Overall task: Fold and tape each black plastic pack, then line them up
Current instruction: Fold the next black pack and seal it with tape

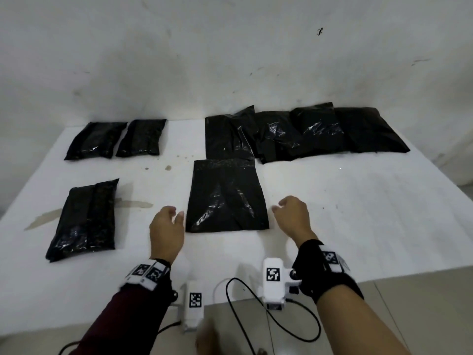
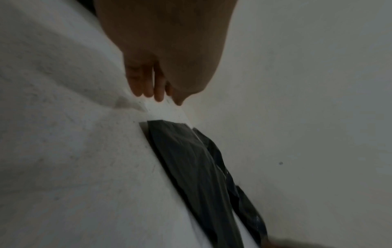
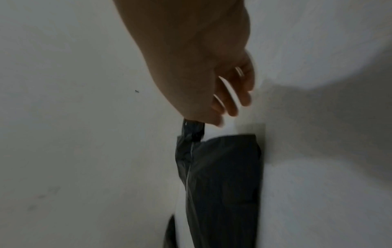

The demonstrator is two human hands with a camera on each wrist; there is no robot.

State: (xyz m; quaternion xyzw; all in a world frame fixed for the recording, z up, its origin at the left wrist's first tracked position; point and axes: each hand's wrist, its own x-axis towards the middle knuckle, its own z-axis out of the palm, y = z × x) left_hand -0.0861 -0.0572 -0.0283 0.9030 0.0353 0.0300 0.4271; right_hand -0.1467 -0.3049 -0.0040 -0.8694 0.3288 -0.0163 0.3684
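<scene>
A flat, unfolded black plastic pack [image 1: 226, 198] lies on the white table [image 1: 345, 213] in front of me. My left hand [image 1: 176, 216] hovers just off its near left corner, fingers loosely curled, holding nothing. My right hand [image 1: 277, 204] hangs just off its right edge, fingers relaxed and empty. In the left wrist view the left hand [image 2: 157, 94] is apart from the pack [image 2: 195, 161]. The right wrist view shows the right hand [image 3: 229, 107] above the pack [image 3: 224, 184]. A folded pack [image 1: 84, 219] lies at the near left.
Two folded packs [image 1: 115, 139] lie side by side at the far left. A pile of several overlapping black packs [image 1: 302, 131] runs along the far right by the wall. Brown stains [image 1: 133, 204] mark the table near the left pack. The table's near edge is under my wrists.
</scene>
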